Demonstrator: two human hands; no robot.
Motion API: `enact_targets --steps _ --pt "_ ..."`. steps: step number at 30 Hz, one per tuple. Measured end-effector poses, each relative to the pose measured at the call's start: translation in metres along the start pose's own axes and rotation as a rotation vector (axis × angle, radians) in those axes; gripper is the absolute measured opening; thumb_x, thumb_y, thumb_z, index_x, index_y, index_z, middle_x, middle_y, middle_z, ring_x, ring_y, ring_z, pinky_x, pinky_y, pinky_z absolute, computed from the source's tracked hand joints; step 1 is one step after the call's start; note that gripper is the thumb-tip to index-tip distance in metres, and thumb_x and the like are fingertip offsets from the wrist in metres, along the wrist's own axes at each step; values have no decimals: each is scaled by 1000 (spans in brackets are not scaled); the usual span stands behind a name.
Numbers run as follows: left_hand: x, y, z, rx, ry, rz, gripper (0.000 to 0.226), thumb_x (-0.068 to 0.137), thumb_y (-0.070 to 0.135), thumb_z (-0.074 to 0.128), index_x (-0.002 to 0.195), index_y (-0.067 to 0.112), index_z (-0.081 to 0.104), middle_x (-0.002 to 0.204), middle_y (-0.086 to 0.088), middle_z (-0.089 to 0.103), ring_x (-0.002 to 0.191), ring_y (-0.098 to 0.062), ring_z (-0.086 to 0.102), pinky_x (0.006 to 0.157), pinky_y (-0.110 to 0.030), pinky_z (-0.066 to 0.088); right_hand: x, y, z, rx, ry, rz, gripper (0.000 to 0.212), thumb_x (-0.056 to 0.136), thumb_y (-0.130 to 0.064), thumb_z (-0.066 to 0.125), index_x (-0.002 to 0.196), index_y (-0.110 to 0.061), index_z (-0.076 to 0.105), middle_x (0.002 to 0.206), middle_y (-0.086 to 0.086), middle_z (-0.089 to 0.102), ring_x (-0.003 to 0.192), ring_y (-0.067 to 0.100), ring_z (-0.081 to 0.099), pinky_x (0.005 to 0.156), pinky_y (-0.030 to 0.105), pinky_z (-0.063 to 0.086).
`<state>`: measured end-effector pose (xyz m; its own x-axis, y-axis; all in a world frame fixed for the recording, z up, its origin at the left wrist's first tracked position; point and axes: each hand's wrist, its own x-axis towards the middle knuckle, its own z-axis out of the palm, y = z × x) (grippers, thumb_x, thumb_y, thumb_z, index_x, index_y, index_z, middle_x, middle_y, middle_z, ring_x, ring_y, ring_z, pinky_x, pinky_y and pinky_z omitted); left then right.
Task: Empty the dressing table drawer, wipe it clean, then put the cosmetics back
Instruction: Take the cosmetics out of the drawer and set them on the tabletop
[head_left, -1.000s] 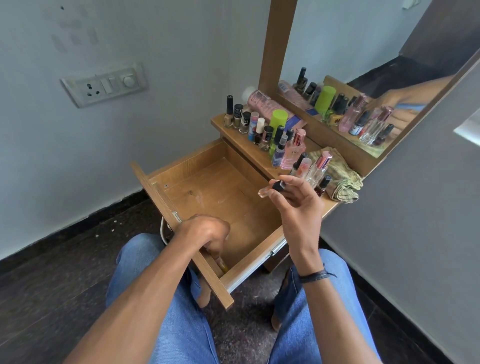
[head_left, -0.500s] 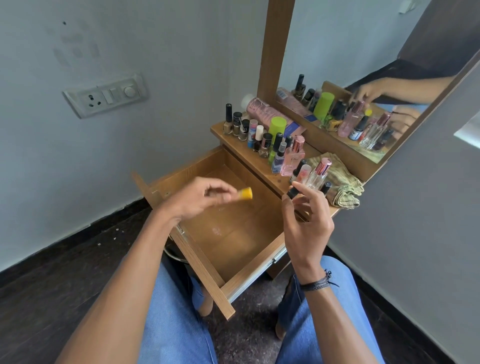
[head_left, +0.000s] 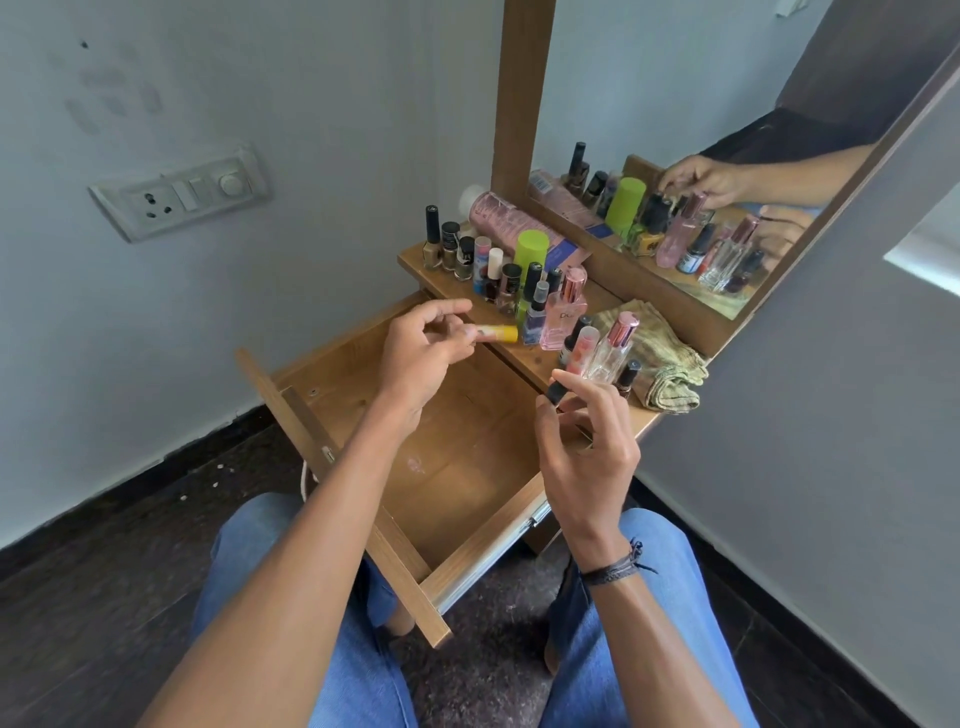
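Left fingers (head_left: 464, 336) pinched on yellow tube (head_left: 497, 332), right fingers (head_left: 583, 383) on dark-capped bottle (head_left: 554, 393), above smudged open drawer (head_left: 483, 545).

One drawer (head_left: 457, 499), one cloth (head_left: 660, 358), one mirror (head_left: 675, 104), one yellow tube (head_left: 496, 332), one green-capped can (head_left: 531, 249).

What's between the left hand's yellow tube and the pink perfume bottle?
Head view: a small blue spray bottle stands between the yellow tube and the pink perfume bottle.
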<state>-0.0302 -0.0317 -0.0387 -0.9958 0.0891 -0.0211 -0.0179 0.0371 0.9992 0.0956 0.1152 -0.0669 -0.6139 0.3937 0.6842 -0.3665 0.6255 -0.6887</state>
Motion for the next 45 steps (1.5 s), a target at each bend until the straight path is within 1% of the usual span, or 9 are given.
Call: enact_targets --steps 8,11,16,20,23,27,36,40,45 --pt "2 0 -10 -176 135 27 37 87 1 75 119 20 73 97 1 72 109 -21 69 105 -43 53 2 6 0 1 13 -5 23 91 -7 69 114 -8 70 99 -7 63 80 10 59 64 45 55" --pt "2 7 -5 -160 162 131 39 87 -1 75 122 15 70 97 1 73 99 -9 70 96 -29 56 1 7 0 3 18 -3 23 91 -7 69 114 -8 70 98 -4 64 78 13 60 63 46 55" --pt "1 8 17 23 137 300 42 86 1 75 123 17 66 103 -1 73 99 -10 70 89 -24 57 2 5 -1 -14 50 -19 24 89 -3 70 113 -7 71 99 -11 61 79 12 58 64 47 53" --pt "4 3 31 154 109 424 41 88 -2 73 125 13 66 102 2 72 92 -6 70 85 -21 58 3 4 -7 -78 105 -32 21 89 -4 69 110 -4 71 97 -1 65 77 26 60 75 26 51" --pt "8 0 35 206 110 452 38 90 1 73 126 13 67 102 7 72 94 -9 70 87 -25 59 5 6 -8 -96 136 -21 22 87 -1 69 110 -2 71 99 4 66 77 27 61 79 19 48" --pt "11 -2 40 210 97 458 41 90 0 73 128 12 66 105 12 70 96 -7 70 89 -27 59 6 11 -9 -86 159 -20 25 87 2 72 111 -3 70 104 1 65 79 28 62 72 31 54" --pt "15 -19 42 305 90 437 49 87 1 76 130 19 62 115 1 71 100 -10 68 87 -27 59 6 15 -10 -78 149 -10 25 86 2 73 110 -3 70 101 5 66 77 29 62 70 30 53" --pt "20 -26 44 336 116 437 51 85 -2 76 130 15 61 117 0 70 103 -12 68 86 -35 61 7 15 -11 -77 151 -19 28 85 4 73 112 -5 70 102 1 65 79 30 62 72 25 53" --pt "23 -32 45 319 145 419 48 85 -4 75 128 14 60 116 -1 68 102 -12 68 83 -33 62 7 22 -11 -53 195 5 28 85 5 73 112 -1 69 103 8 65 77 30 62 66 37 56"
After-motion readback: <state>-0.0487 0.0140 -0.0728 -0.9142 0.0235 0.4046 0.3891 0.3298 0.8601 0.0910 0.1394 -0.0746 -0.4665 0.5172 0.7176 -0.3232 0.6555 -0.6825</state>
